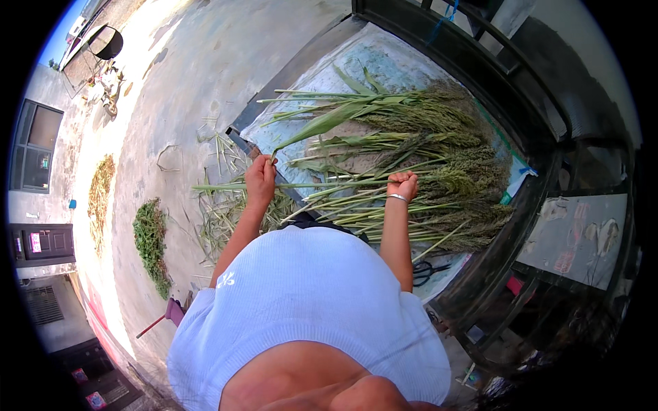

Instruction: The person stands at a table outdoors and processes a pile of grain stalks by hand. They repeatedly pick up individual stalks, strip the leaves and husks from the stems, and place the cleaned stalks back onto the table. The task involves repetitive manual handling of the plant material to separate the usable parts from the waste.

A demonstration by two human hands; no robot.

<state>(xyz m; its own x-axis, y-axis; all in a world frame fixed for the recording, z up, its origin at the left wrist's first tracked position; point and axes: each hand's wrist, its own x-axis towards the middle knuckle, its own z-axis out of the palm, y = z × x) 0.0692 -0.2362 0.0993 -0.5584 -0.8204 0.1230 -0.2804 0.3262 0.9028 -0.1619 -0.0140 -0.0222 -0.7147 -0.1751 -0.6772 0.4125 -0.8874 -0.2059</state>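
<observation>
My right hand point(403, 185), with a silver bangle at the wrist, is closed round a long green sorghum stalk point(336, 183). The stalk runs level to the left, past my left hand, and its bare end sticks out beyond. My left hand point(260, 181) is closed in a pinch on the end of a broad green leaf point(322, 125), which slants up and to the right over the pile. Beneath and beyond both hands, several cut sorghum stalks point(370, 214) lie side by side, their bushy seed heads point(459, 178) toward the right.
The stalks rest on a pale blue sheet point(384, 51) over a flat bed, with a black metal frame point(473, 65) along the right. Black-handled scissors point(428, 272) lie near my right forearm. Leaf scraps point(219, 219), a green plant heap point(151, 246) and a purple dustpan point(175, 312) are on the concrete.
</observation>
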